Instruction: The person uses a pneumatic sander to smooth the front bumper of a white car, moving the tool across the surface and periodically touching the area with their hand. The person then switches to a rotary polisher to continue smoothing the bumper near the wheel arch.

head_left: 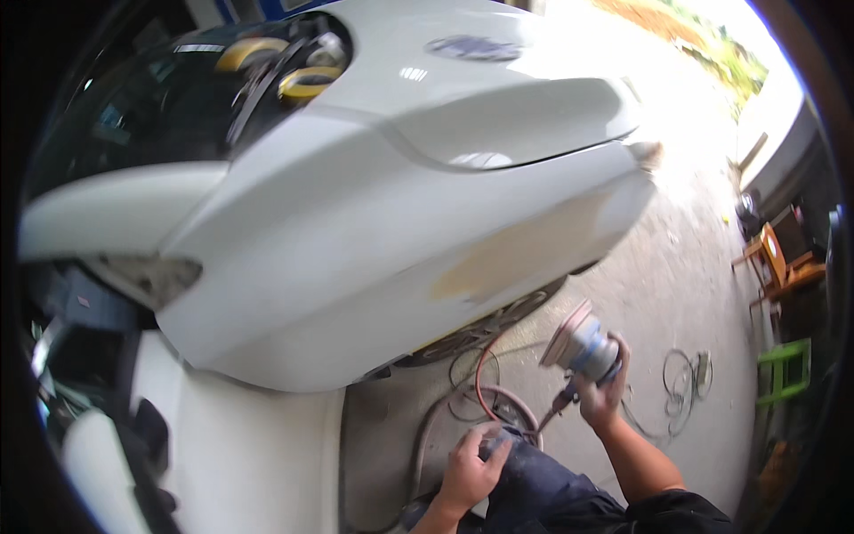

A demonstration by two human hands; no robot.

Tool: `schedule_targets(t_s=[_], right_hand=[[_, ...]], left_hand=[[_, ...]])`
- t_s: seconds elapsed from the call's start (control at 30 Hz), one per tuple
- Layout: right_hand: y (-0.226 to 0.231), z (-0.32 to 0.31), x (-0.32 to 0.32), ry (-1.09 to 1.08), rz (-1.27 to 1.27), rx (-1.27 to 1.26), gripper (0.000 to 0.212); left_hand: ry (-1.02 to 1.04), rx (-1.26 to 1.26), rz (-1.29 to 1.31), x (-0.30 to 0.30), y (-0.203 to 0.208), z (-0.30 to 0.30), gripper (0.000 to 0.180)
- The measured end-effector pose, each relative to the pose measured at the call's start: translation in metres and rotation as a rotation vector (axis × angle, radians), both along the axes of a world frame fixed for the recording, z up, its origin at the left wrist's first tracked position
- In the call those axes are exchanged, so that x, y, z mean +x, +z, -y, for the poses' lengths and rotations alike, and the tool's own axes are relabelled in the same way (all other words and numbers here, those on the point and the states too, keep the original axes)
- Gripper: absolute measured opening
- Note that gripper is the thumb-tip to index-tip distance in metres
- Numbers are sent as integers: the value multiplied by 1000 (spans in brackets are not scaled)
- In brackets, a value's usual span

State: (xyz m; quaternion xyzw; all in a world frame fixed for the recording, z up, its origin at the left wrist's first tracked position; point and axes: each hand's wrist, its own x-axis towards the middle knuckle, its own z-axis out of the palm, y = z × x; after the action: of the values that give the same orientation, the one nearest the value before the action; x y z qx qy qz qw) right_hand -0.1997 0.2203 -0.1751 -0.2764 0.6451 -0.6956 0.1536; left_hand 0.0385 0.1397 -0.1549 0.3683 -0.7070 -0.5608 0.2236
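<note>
In my right hand [607, 389], raised above the floor, is an orbital sander [583, 345] with a round pad tilted up and to the left. A hose [559, 406] runs down from its handle. My left hand [476, 467] rests near my dark trousers at the knee, its fingers loosely bent and thumb apart, with nothing visible in it. Ahead stands a white car; its side panel [294, 240] carries a tan, sanded-looking patch [516, 254] above the wheel [485, 334]. Both hands are apart from the car.
Hoses [422, 436] coil on the concrete by the wheel, and a thin cable [680, 392] lies farther right. A green stool [783, 372] and a wooden chair [774, 262] stand along the right side. The car door [258, 445] hangs open at lower left. Yellow tape rolls [307, 84] lie near the windscreen.
</note>
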Motion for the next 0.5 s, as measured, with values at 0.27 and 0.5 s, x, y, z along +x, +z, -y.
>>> schedule_targets(t_s=[0.27,0.5], right_hand=[[81,-72,-71,-670,532,-215,44],[48,-53,-136,-639,755,-150,40]], left_hand=[[-269,287,356,-32,213,-59,30],[42,152,448,-72,329,-67,12]])
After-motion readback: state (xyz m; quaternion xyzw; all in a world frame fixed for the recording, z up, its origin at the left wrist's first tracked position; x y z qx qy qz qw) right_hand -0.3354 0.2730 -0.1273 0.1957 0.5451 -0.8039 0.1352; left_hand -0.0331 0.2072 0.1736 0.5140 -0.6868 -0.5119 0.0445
